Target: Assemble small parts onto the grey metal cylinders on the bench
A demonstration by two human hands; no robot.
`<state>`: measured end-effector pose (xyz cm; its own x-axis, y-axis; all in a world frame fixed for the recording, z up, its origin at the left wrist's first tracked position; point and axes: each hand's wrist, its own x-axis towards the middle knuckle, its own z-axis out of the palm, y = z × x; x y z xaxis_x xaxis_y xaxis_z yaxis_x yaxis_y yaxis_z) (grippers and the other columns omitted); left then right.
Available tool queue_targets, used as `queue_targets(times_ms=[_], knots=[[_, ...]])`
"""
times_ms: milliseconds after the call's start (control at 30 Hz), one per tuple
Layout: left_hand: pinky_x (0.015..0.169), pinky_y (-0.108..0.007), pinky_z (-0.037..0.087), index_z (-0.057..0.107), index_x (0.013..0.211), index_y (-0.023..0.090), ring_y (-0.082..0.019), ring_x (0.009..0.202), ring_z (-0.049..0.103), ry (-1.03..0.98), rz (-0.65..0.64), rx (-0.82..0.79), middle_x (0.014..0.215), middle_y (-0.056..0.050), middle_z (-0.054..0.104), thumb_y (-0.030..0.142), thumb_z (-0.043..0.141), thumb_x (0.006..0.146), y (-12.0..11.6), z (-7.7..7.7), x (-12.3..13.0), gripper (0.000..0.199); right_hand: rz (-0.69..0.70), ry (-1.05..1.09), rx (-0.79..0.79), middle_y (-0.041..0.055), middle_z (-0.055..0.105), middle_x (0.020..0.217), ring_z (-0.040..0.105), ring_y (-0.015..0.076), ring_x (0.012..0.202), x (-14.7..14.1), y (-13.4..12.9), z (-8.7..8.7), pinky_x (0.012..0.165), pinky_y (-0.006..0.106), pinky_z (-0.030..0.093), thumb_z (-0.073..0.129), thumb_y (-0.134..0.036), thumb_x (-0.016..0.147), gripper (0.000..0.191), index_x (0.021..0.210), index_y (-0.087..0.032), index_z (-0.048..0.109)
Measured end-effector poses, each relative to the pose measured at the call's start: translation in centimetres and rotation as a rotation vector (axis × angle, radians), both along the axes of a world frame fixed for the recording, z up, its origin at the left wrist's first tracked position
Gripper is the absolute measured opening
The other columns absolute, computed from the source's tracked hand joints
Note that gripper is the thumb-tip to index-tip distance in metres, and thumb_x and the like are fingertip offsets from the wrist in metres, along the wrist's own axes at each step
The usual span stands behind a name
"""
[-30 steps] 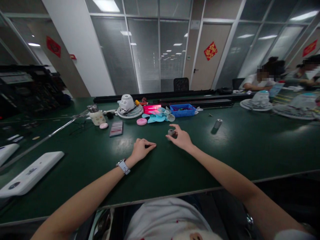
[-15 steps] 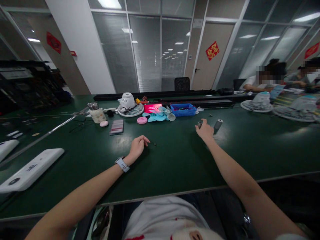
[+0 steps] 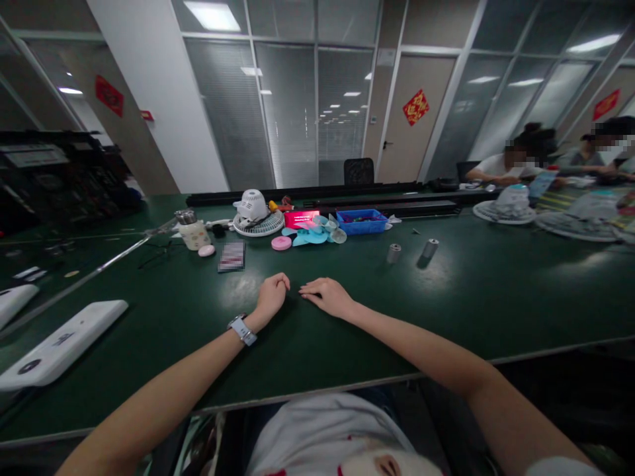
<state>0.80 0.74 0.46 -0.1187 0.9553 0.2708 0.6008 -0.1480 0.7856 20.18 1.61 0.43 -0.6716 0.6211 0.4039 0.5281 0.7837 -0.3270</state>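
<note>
My left hand (image 3: 272, 294) rests on the green table (image 3: 238, 363) with its fingers curled in; nothing shows in it. Just right of it, a small gap away, lies my right hand (image 3: 328, 297), palm down, fingers pressed together and tips at the table top. Whatever may be under those fingertips is hidden. Farther back on the right, two small metallic cylinders stand apart: a shorter one (image 3: 393, 253) and a taller one (image 3: 431, 248). Neither is touched by a hand.
Behind are a pink disc (image 3: 281, 244), blue fan blades (image 3: 317, 233), a blue tray (image 3: 362, 223) and a white fan part (image 3: 252, 206). A phone (image 3: 231, 256) and bottle (image 3: 193, 231) are left, with a white device (image 3: 64, 344) nearer. People sit at far right.
My right hand has left the shorter cylinder, which now stands free, and moved left beside my left hand. The small dark piece seen there is now out of sight. My left fingers have curled in.
</note>
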Motion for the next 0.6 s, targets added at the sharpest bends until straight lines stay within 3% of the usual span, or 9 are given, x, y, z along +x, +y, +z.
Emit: queue_targets(times_ms=[100, 200, 333, 433, 500, 600], knots=[[0.057, -0.025, 0.031, 0.055, 0.061, 0.02, -0.015, 0.056, 0.049, 0.03, 0.005, -0.018, 0.055, 0.003, 0.052, 0.012, 0.038, 0.073, 0.0, 0.0, 0.1, 0.022, -0.03, 0.033, -0.016, 0.0008, 0.075, 0.109, 0.069, 0.0178, 0.101, 0.9, 0.5, 0.1, 0.093, 0.032, 0.051, 0.059, -0.019, 0.093, 0.023, 0.109, -0.025, 0.076], [0.058, -0.025, 0.031, 0.055, 0.061, 0.02, -0.015, 0.057, 0.05, 0.048, 0.011, -0.043, 0.055, 0.003, 0.053, 0.011, 0.038, 0.073, 0.0, 0.0, 0.1, 0.023, -0.113, 0.049, 0.064, 0.0012, 0.076, 0.107, 0.07, 0.0176, 0.097, 3.5, 1.9, 1.4, 0.088, 0.031, 0.051, 0.058, -0.018, 0.093, 0.025, 0.111, -0.025, 0.075], [0.058, -0.025, 0.031, 0.055, 0.061, 0.02, -0.015, 0.057, 0.05, 0.064, -0.009, -0.049, 0.055, 0.003, 0.053, 0.011, 0.038, 0.073, -0.1, 0.1, 0.2, 0.023, -0.507, 0.115, 0.278, 0.0054, 0.075, 0.11, 0.068, 0.0223, 0.098, 10.1, 4.8, 3.5, 0.089, 0.035, 0.048, 0.052, -0.023, 0.097, 0.028, 0.112, -0.024, 0.075], [0.058, -0.026, 0.032, 0.056, 0.061, 0.021, -0.015, 0.057, 0.05, 0.064, -0.024, -0.046, 0.055, 0.003, 0.053, 0.012, 0.038, 0.072, -0.2, 0.2, 0.2, 0.023, -0.836, 0.118, 0.323, 0.009, 0.074, 0.108, 0.067, 0.026, 0.097, 15.4, 6.7, 4.2, 0.088, 0.037, 0.045, 0.05, -0.029, 0.097, 0.03, 0.112, -0.023, 0.075], [0.058, -0.026, 0.032, 0.056, 0.061, 0.021, -0.016, 0.057, 0.05, 0.051, -0.029, -0.042, 0.054, 0.002, 0.053, 0.013, 0.038, 0.072, -0.2, 0.2, 0.2, 0.022, -0.963, 0.113, 0.296, 0.0094, 0.075, 0.107, 0.066, 0.0268, 0.096, 17.8, 7.5, 4.1, 0.085, 0.036, 0.045, 0.049, -0.03, 0.096, 0.031, 0.113, -0.024, 0.074], [0.058, -0.026, 0.033, 0.056, 0.06, 0.021, -0.016, 0.057, 0.051, 0.025, -0.035, -0.033, 0.056, 0.002, 0.055, 0.015, 0.038, 0.072, -0.4, 0.3, 0.2, 0.023, -1.041, 0.124, 0.232, 0.0086, 0.075, 0.105, 0.066, 0.0263, 0.093, 19.3, 8.0, 3.6, 0.08, 0.035, 0.045, 0.05, -0.03, 0.094, 0.031, 0.112, -0.024, 0.074]])
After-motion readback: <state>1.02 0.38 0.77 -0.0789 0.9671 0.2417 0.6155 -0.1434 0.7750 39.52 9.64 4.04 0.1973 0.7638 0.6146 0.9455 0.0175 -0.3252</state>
